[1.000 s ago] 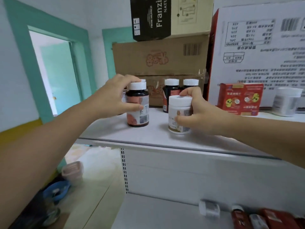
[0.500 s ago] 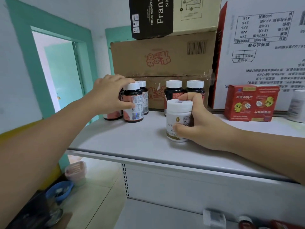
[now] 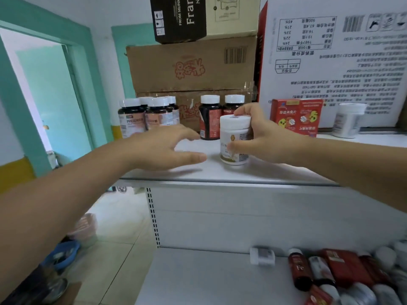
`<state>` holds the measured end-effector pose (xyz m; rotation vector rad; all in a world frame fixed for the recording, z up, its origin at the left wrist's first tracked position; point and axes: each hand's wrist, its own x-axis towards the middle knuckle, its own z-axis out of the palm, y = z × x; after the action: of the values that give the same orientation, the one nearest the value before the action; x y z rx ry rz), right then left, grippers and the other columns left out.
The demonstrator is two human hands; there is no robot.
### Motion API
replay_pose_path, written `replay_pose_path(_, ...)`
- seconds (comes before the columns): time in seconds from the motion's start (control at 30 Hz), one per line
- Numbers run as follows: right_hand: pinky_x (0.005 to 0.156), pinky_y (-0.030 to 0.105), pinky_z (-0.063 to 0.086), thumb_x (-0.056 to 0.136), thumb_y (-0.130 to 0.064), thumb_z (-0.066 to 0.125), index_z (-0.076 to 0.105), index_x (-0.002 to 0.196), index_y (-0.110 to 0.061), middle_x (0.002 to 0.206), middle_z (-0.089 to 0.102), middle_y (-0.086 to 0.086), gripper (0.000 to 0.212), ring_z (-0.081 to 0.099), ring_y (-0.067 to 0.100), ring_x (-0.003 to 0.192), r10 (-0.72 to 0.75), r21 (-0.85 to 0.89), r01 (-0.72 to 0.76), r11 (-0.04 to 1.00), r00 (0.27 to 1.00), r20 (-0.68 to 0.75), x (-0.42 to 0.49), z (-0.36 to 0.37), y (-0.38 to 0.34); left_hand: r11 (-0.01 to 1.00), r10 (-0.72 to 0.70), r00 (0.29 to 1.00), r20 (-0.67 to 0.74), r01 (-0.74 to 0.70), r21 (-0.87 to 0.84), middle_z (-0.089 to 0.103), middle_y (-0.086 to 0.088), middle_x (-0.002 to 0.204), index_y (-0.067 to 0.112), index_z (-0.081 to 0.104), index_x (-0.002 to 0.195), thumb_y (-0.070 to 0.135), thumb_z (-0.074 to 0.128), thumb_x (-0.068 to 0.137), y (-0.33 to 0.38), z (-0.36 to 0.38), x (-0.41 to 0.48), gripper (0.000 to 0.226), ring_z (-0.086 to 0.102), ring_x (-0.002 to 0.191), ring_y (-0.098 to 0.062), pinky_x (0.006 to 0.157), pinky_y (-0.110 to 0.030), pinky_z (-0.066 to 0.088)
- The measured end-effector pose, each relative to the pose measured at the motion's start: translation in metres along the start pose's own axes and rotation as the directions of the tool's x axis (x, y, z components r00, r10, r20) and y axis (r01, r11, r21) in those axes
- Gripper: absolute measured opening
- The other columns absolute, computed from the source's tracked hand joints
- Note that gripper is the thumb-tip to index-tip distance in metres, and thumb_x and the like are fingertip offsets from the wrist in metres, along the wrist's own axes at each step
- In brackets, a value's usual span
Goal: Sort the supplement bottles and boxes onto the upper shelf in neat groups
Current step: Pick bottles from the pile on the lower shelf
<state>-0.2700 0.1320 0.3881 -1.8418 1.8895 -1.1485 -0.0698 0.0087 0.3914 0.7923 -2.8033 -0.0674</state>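
Upper shelf (image 3: pixel 220 173): smooth, matt, pale painted metal by its look.
White bottle (image 3: pixel 234 139), near centre: glossy plastic, printed label.
Dark bottles (image 3: pixel 132 122), far left: glossy, white plastic caps.
Cartons (image 3: pixel 191 67), far: matt brown cardboard.
Red boxes (image 3: pixel 295 116), right: glossy printed card.

A small shop or its stockroom: white metal retail shelving (image 3: pixel 220 172) with a slotted upright (image 3: pixel 153 216), grouped supplement bottles (image 3: pixel 149 115) at centre, and stacked shipping cartons (image 3: pixel 191 64) filling the upper frame.
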Motion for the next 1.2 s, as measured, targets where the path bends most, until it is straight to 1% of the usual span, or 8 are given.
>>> replay_pose_path(0.2,0.078,0.02,0.053,0.084,-0.014,0.07,0.031,0.121,-0.03,0.106,0.054,-0.003,0.056,0.06,0.008,0.092,0.029,0.036,-0.024,0.999,0.986,-0.162,-0.05,-0.032,0.0,0.988,0.151,0.976,0.159,-0.145,-0.05,0.045,0.012,0.143,0.028,0.036,0.145,0.068,0.05,0.083,0.07,0.013,0.028,0.075,0.045,0.127,-0.008,0.097,-0.024,0.036)
replay_pose_path(0.4,0.085,0.029,0.056,0.085,-0.016,0.069,0.03,0.122,-0.029,0.108,0.057,0.003,0.056,0.063,0.015,0.097,0.114,0.005,-0.116,0.993,0.965,-0.235,-0.1,-0.096,0.04,0.973,0.231,0.953,0.194,-0.223,-0.061,0.045,0.014,0.143,0.031,0.038,0.144,0.07,0.049,0.081,0.149,0.027,0.064,0.075,0.045,0.127,-0.007,0.105,-0.027,0.036)
replay_pose_path(0.5,0.079,0.026,0.054,0.085,-0.015,0.068,0.029,0.122,-0.029,0.105,0.058,0.005,0.056,0.063,0.015,0.093,0.132,0.003,-0.135,0.991,0.962,-0.238,-0.117,-0.137,0.068,0.967,0.254,0.944,0.21,-0.249,-0.051,0.046,0.014,0.142,0.032,0.039,0.142,0.071,0.047,0.082,0.195,0.037,0.091,0.072,0.046,0.125,-0.007,0.102,-0.027,0.036)
replay_pose_path(0.67,0.089,0.037,0.054,0.085,-0.014,0.068,0.029,0.123,-0.027,0.109,0.059,0.011,0.056,0.063,0.025,0.102,0.156,-0.034,-0.168,0.985,0.959,-0.235,-0.126,-0.206,0.125,0.975,0.224,0.95,0.217,-0.215,-0.063,0.045,0.013,0.142,0.031,0.039,0.143,0.07,0.047,0.082,0.26,0.05,0.143,0.073,0.044,0.129,-0.01,0.107,-0.028,0.034)
replay_pose_path(0.77,0.077,0.032,0.055,0.086,-0.015,0.068,0.029,0.123,-0.024,0.105,0.059,0.01,0.054,0.061,0.021,0.093,0.16,-0.061,-0.178,0.982,0.961,-0.225,-0.121,-0.238,0.158,0.981,0.193,0.952,0.236,-0.187,-0.051,0.045,0.011,0.143,0.032,0.041,0.142,0.073,0.047,0.08,0.284,0.057,0.171,0.074,0.045,0.128,-0.011,0.108,-0.031,0.036)
replay_pose_path(0.87,0.089,0.043,0.053,0.085,-0.015,0.069,0.03,0.122,-0.022,0.11,0.059,0.016,0.055,0.062,0.029,0.102,0.163,-0.085,-0.185,0.979,0.962,-0.218,-0.105,-0.263,0.189,0.987,0.148,0.957,0.25,-0.158,0.02,0.044,0.01,0.144,0.032,0.042,0.141,0.073,0.045,0.081,0.298,0.064,0.195,0.073,0.045,0.126,-0.013,0.108,-0.031,0.036)
replay_pose_path(1.03,0.085,0.038,0.052,0.081,-0.026,0.073,0.029,0.118,-0.026,0.105,0.061,0.007,0.058,0.062,0.024,0.099,0.176,-0.174,-0.21,0.962,0.966,-0.191,-0.065,-0.282,0.224,0.988,0.106,0.968,0.229,-0.128,0.083,0.045,0.007,0.134,0.031,0.044,0.135,0.077,0.037,0.081,0.306,0.079,0.218,0.071,0.046,0.114,-0.013,0.104,-0.036,0.038)
replay_pose_path(1.2,0.074,0.029,0.053,0.084,-0.024,0.07,0.028,0.12,-0.029,0.097,0.061,0.001,0.056,0.061,0.016,0.085,0.156,-0.151,-0.185,0.971,0.97,-0.184,-0.035,-0.277,0.248,0.991,0.133,0.97,0.202,-0.135,-0.002,0.037,0.005,0.133,0.035,0.037,0.132,0.08,0.029,0.074,0.3,0.096,0.219,0.074,0.034,0.125,-0.015,0.108,-0.042,0.032)
